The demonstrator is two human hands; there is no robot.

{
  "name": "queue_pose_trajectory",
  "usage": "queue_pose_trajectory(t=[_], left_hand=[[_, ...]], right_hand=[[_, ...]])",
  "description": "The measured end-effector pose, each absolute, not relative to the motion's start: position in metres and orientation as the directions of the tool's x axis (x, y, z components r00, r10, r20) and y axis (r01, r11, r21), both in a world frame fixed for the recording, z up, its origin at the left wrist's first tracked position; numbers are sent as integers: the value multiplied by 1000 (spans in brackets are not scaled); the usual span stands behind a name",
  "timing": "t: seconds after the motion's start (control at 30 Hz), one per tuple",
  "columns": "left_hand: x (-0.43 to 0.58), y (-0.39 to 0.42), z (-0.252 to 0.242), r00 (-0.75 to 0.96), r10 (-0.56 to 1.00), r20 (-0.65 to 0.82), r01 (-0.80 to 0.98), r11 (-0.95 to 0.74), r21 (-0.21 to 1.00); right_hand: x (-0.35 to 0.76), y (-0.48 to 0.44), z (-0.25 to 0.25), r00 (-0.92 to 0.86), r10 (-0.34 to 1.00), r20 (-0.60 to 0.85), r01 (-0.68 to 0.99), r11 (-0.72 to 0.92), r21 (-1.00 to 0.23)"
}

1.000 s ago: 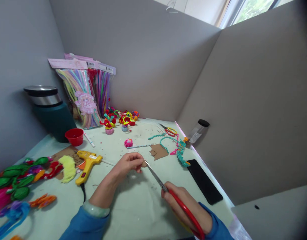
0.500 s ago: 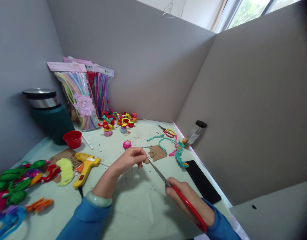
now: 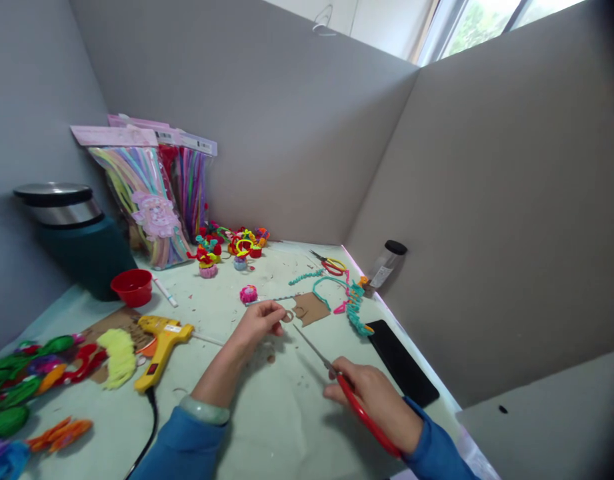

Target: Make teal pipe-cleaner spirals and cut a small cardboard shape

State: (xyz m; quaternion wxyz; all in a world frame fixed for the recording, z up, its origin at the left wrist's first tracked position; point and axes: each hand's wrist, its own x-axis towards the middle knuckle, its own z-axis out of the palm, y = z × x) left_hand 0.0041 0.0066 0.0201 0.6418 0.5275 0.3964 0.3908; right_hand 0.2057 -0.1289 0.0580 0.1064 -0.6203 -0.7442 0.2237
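Observation:
Between the thumb and fingertips of my left hand (image 3: 261,323) is a small brown cardboard ring (image 3: 288,316). My right hand (image 3: 369,393) is closed round the red handles of a pair of scissors (image 3: 314,350). Their blades point up and left, with the tips just short of the ring; the blades look closed. Below my left hand, a small round cardboard scrap (image 3: 271,359) lies on the table. Just beyond the scissor tips rests a larger cut piece of cardboard (image 3: 313,309) with a ragged edge.
At left are a yellow glue gun (image 3: 161,347) with a black cord, a red cup (image 3: 131,287), a dark teal bottle (image 3: 81,243) and pipe-cleaner shapes (image 3: 47,360). To the right lie a black phone-like slab (image 3: 403,363), a teal pipe-cleaner piece (image 3: 355,310) and other scissors (image 3: 331,265).
The scissor tips have come away from the cardboard in my left hand, and the ring's hole now shows. A round scrap now lies on the table below. The view has shifted slightly.

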Motion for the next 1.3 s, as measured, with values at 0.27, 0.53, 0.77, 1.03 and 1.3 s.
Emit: queue_pose_trajectory(t=[0.27, 0.53, 0.77, 1.03, 1.3], left_hand=[[3, 6, 15, 349, 924, -155, -224, 243, 944], [4, 0, 20, 353, 932, -87, -233, 177, 956], [1, 11, 12, 197, 980, -33, -125, 58, 990], [6, 9, 13, 199, 978, -62, -115, 86, 990], [5, 10, 7, 176, 984, -19, 0, 20, 1000]], right_hand=[[196, -120, 36, -48, 997, 61, 992, 55, -111], [146, -46, 26, 155, 927, 341, 574, 196, -795], [120, -13, 0, 225, 924, 308, 321, 228, -919], [121, -12, -10, 217, 961, 171, 49, 164, -985], [124, -14, -10, 226, 962, 152, 60, 141, -988]])
